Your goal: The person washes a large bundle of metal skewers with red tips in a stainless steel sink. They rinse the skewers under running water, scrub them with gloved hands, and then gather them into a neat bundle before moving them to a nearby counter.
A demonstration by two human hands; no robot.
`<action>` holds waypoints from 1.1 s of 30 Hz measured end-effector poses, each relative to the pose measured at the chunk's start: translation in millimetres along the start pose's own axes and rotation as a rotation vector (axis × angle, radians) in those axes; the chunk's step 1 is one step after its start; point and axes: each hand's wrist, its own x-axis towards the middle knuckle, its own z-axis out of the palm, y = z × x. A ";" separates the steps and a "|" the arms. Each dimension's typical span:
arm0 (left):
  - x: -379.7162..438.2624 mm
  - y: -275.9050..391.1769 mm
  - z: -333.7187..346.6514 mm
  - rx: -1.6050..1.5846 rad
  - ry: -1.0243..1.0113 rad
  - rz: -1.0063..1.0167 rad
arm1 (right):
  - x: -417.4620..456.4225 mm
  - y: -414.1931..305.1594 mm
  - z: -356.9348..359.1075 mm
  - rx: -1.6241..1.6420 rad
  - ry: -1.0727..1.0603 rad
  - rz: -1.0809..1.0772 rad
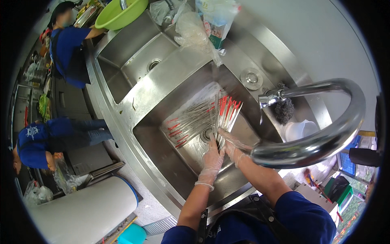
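Both my hands wear clear plastic gloves and are over the near part of a stainless steel sink basin (158, 155). My left hand (213, 155) and my right hand (233, 148) meet around the lower ends of a fanned bundle of metal skewers (227, 113) with red ends pointing away. Beside it, more red-ended metal skewers (192, 122) lie loosely in the basin, their red ends mostly to the left. A whitish patch, perhaps foam, shows behind them. The drain (207, 135) is partly hidden by skewers and my hands.
A large curved chrome faucet (350, 113) arches over the right side. Steel wool scrubbers (284, 111), a drain strainer (251, 78) and a white container (300, 130) stand on the ledge. Plastic bags (195, 30) lie behind; a green basin (122, 15) sits far left. Two co-workers are at left.
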 end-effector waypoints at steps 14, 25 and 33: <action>-28.2 27.5 33.6 -0.414 -0.188 -0.354 | -26.3 -18.5 -15.2 0.005 -0.007 0.082; 43.6 -27.7 96.1 -0.656 0.103 0.214 | -32.7 -42.4 -44.6 -0.291 -0.280 -0.122; 32.5 -7.4 98.7 -1.326 -0.122 -0.181 | -51.0 -61.3 -41.1 -0.377 -0.447 -0.183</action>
